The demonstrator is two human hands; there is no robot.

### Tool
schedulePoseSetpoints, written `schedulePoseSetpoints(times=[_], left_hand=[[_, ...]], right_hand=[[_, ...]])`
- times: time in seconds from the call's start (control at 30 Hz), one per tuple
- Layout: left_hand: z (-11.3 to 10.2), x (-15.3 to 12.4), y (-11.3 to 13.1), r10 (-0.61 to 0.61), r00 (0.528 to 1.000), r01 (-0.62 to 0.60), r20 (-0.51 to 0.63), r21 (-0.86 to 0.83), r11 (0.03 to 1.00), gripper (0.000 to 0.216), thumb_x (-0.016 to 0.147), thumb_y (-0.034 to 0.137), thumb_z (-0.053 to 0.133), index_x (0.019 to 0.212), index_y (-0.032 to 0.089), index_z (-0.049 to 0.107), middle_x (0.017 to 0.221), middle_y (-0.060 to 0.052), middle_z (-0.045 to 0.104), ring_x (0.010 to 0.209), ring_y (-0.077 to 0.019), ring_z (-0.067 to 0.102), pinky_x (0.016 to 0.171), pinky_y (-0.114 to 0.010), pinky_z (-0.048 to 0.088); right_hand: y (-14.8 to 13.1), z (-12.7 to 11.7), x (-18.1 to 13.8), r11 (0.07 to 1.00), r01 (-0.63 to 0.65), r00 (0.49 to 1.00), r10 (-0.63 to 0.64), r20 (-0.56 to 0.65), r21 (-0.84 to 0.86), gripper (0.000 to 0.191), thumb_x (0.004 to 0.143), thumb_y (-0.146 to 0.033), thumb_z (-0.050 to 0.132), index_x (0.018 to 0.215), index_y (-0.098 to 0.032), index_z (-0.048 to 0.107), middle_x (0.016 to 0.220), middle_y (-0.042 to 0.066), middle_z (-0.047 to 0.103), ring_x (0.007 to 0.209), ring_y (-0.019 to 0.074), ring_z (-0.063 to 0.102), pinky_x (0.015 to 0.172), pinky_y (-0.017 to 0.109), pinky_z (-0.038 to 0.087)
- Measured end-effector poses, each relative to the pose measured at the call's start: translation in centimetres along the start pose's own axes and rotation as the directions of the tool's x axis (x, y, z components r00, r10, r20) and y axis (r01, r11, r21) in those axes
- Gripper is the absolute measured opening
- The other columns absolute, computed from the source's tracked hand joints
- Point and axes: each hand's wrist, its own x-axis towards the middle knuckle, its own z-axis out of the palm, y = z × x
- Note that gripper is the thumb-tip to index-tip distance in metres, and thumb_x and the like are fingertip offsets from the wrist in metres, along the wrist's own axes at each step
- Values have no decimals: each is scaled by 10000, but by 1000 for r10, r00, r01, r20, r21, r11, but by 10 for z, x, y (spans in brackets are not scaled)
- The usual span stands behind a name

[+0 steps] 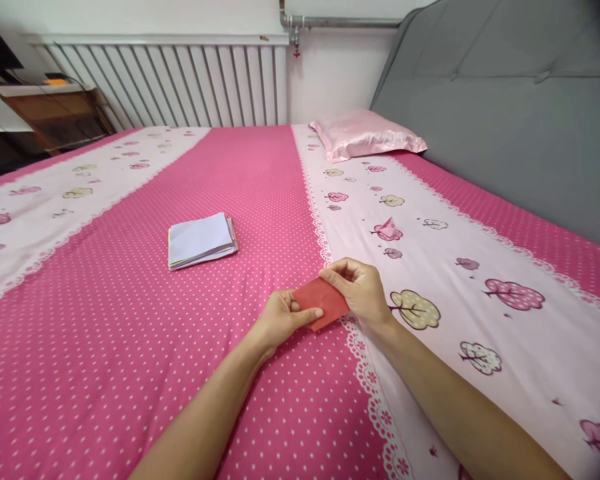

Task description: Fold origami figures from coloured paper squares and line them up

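Observation:
A small piece of red paper is held up over the bed between both hands. My left hand pinches its left side, with the thumb lying flat across the front. At the upper right corner my right hand grips the paper between thumb and fingers. The fingers behind the sheet are partly hidden. Whether it is a single layer or folded, I cannot tell. Left of the hands and farther off, a stack of coloured paper with a pale sheet on top lies on the bed.
The pink dotted bedsheet has white printed bands. A small folded pink paper piece stands on the right band. Beyond are a pink pillow, a grey headboard and a white radiator. A wooden desk is at the far left.

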Motion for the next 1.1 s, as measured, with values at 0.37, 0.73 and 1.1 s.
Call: schedulePoseSetpoints(times=[0.37,0.73,1.1], left_hand=[[-3,0,7,117,980,-138,-158,-131,982,234,660,248,728,817,85,670,704,-62,687,571,-105,588,567,-201,449],[-11,5,-1,132,961,-90,-245,174,981,477,638,225,714,1058,103,522,644,-7,610,547,-109,569,559,-224,452],[-7,5,-16,358,887,-322,292,947,25,503,903,328,333,1352,102,308,1435,-142,294,1339,-225,205,1080,-418,216]], right_hand=[[3,3,-5,955,-282,954,268,132,97,263,615,-360,738,733,-149,635,719,34,675,604,130,609,590,258,487],[12,-7,5,944,-265,961,276,32,-194,258,702,-381,620,751,-128,641,512,-29,549,449,74,468,474,213,366],[23,-4,-1,630,5,996,68,61,-777,116,724,-252,600,833,-212,602,670,-7,615,612,153,570,598,263,402]])
